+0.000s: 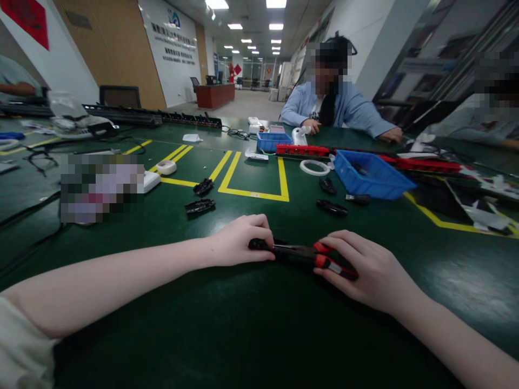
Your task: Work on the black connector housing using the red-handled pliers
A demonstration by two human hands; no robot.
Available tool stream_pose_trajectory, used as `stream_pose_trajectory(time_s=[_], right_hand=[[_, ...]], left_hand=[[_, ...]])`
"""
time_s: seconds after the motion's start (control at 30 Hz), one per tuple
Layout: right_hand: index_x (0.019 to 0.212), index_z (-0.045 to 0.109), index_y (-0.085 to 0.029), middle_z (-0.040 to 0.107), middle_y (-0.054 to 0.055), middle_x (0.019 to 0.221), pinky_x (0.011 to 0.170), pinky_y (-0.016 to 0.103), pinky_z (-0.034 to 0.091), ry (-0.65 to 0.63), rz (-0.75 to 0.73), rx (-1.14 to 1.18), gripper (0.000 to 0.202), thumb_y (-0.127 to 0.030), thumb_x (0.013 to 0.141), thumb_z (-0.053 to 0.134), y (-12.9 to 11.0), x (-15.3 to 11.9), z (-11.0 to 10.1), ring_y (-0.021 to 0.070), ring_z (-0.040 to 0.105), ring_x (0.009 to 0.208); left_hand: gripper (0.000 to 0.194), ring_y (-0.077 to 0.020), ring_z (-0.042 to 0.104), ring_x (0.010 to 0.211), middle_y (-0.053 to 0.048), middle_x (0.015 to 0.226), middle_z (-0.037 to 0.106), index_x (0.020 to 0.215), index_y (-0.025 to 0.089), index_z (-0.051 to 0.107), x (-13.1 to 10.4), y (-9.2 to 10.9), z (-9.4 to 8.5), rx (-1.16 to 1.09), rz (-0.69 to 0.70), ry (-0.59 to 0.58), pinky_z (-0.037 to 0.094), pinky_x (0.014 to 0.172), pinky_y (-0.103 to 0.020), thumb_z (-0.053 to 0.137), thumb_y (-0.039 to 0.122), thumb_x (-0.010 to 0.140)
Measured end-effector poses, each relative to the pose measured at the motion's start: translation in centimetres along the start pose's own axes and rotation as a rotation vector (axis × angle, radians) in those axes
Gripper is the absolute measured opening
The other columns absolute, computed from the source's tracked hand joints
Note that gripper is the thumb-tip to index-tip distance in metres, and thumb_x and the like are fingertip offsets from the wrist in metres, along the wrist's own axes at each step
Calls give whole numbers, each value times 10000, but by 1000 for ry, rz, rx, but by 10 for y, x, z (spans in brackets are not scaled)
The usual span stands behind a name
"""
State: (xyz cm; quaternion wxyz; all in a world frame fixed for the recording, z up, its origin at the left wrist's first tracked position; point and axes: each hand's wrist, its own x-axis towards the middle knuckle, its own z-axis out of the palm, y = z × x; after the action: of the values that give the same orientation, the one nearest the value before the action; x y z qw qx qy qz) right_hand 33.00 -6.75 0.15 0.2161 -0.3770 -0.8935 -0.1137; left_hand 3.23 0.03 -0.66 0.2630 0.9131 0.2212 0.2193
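My left hand (243,240) is closed round a small black plastic part (256,245), most of it covered by my fingers. In my right hand (367,265) are long-nose pliers (295,251) with red and black handles. Their jaws point left and reach the black part at my left fingertips; whether they grip it I cannot tell. Beyond my left hand lie a black plastic shell (200,207) and a smaller black piece (203,186). Beyond my right hand lie another long black shell (332,208), a black piece (327,186) and a black connector-like piece (357,199).
A blue bin (371,178) with dark parts stands at the right, near a white ring (315,168). A smaller blue bin (274,141) and a red strip (302,151) lie farther back. Yellow tape (253,194) marks the green table. A person (336,102) sits opposite.
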Motion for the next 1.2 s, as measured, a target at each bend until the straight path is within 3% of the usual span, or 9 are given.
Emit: stream_pose_trajectory(time_s=[1.2], right_hand=[[1124, 612, -175, 697, 115, 1037, 687, 340, 587, -21, -20, -8, 311, -416, 928, 612, -2, 1, 0, 215, 688, 820]], left_hand=[[109, -181, 575, 907, -36, 1011, 578, 912, 168, 702, 0, -1, 0, 11, 4, -11, 470, 801, -321, 737, 271, 904]])
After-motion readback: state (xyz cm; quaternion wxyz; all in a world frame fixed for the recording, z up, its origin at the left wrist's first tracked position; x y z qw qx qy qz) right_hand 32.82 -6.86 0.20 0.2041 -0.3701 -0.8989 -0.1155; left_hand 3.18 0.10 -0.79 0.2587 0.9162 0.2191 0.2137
